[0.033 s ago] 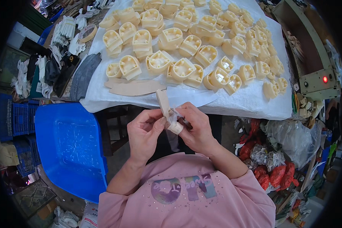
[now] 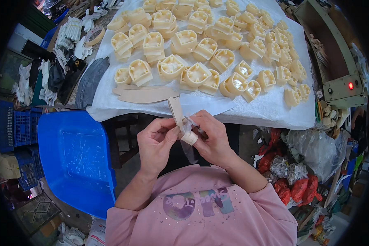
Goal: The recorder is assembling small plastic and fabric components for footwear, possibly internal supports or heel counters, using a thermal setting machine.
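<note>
My left hand (image 2: 158, 141) pinches a stiff beige strip (image 2: 175, 110), which slants up toward the table edge. Thin clear film (image 2: 186, 126) lies against it and hangs down between my hands. Close beside it, my right hand (image 2: 212, 137) has its fingers closed on the film. A pale beige band (image 2: 189, 138) shows at my right thumb; whether it is wrapped round the thumb or is a separate piece, I cannot tell. More flat beige strips (image 2: 145, 95) lie on the white-covered table (image 2: 131, 107) just beyond my hands.
Many cream plastic moulded parts (image 2: 199, 74) stand across the table. A blue tub (image 2: 76, 164) is at my left, with blue crates (image 2: 24, 127) beyond it. At the right are a metal box with a red light (image 2: 350, 85) and red and clear plastic bags (image 2: 303, 189).
The clear film hanging between my hands has shifted slightly. My hands and the beige strip stay almost in the same place.
</note>
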The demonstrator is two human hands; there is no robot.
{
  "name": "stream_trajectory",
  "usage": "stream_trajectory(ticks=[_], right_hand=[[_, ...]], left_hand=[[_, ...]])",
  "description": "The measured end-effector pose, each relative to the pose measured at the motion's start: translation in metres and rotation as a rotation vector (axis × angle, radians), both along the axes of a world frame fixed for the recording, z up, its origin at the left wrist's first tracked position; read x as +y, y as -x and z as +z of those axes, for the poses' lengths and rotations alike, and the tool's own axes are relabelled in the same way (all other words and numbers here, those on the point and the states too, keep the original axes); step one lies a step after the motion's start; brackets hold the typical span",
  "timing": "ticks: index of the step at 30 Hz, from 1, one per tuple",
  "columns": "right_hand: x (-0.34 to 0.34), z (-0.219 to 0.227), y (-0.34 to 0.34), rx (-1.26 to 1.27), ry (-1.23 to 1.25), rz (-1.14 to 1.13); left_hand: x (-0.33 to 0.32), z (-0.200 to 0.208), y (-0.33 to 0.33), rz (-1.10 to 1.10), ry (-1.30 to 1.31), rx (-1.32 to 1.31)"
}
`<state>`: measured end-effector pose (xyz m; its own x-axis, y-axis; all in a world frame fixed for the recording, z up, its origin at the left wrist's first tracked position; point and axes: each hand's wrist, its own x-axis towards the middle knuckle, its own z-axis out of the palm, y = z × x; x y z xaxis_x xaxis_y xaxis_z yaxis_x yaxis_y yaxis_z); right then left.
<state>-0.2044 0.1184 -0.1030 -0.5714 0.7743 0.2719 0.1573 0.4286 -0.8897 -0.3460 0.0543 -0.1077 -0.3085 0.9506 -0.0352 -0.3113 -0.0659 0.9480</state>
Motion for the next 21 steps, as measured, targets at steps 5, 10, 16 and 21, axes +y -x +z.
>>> stream_trajectory(ticks=[5,10,16,21], right_hand=[[0.005,0.003,0.0,-0.047,0.09,0.031],[0.011,0.0,-0.002,0.032,0.133,0.085],[0.014,0.006,-0.004,-0.032,0.221,0.139],[0.012,-0.006,-0.003,0.158,0.416,0.149]], left_hand=[[0.004,-0.008,0.0,0.023,-0.012,-0.046],[0.003,-0.012,0.004,-0.042,0.006,-0.13],[0.003,-0.007,0.0,0.006,-0.001,0.025],[0.004,-0.005,-0.002,0.004,-0.006,0.032]])
